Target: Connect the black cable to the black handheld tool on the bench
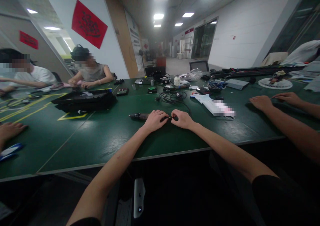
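My left hand point(156, 121) lies over the right part of a dark, slim hand tool point(138, 116), fingers curled around it. The tool rests flat on the green table, its narrow metal tip pointing left. Close beside it, my right hand point(183, 118) pinches a small dark piece point(176, 118). A tiny brass-coloured part point(170, 117) shows in the narrow gap between both hands. Whether it joins the tool to the small piece I cannot tell, since fingers cover most of it. Just beyond my hands lies a coiled black cable point(172, 97).
On the green table point(105, 146) stand a black open case point(85, 101) at left and a white-blue packet point(210, 104) at right. Small devices and a white fan grille point(275, 83) lie farther back. Another person's hands point(261, 103) rest at right; a person's hand point(11, 131) is at left.
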Action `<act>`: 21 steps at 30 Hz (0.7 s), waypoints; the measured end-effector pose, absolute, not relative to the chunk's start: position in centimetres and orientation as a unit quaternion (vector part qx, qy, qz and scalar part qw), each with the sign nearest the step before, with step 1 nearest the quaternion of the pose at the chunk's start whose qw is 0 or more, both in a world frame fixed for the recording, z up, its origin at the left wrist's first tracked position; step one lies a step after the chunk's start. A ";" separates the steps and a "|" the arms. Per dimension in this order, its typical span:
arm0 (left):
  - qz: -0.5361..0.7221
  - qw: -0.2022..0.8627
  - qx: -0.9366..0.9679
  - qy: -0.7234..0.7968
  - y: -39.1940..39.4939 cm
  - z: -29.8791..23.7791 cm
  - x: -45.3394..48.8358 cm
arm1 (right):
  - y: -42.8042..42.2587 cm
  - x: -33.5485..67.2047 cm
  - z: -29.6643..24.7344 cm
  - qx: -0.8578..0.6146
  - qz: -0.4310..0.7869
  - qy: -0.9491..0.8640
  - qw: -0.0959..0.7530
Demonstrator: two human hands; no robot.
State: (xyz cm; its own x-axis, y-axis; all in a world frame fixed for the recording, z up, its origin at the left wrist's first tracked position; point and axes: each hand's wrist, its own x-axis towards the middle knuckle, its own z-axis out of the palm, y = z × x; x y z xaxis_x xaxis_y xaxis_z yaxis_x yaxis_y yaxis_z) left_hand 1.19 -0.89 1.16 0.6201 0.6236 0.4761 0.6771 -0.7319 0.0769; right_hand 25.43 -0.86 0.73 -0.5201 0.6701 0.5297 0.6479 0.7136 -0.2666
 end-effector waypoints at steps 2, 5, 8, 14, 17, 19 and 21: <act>-0.243 0.055 -0.898 -0.363 -0.8 1.1 1.2 | -0.9 25.5 0.8 -0.376 0.019 -0.872 0.313; -0.242 0.053 -0.897 -0.366 -0.6 1.0 1.2 | -1.0 25.5 0.8 -0.370 0.021 -0.873 0.318; -0.242 0.052 -0.897 -0.367 -0.6 0.9 1.1 | -1.1 25.5 0.9 -0.366 0.024 -0.874 0.319; -0.242 0.054 -0.896 -0.368 -0.6 0.9 1.1 | -1.2 25.5 1.1 -0.366 0.022 -0.875 0.316; -0.247 0.053 -0.894 -0.370 -0.7 1.0 1.2 | -1.2 25.5 1.1 -0.373 0.019 -0.873 0.313; -0.248 0.052 -0.893 -0.372 -0.9 1.1 1.3 | -1.3 25.4 1.1 -0.376 0.019 -0.873 0.310; -0.247 0.050 -0.893 -0.374 -0.9 1.1 1.3 | -1.3 25.4 1.1 -0.378 0.019 -0.873 0.308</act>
State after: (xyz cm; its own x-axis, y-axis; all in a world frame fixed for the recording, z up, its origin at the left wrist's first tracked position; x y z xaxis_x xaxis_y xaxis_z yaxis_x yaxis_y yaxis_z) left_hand 1.32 -0.93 1.15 0.5987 0.6430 0.4777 0.6919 -0.7156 0.0961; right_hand 25.41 -1.26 1.12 -0.5249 0.6711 0.5236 0.6482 0.7138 -0.2651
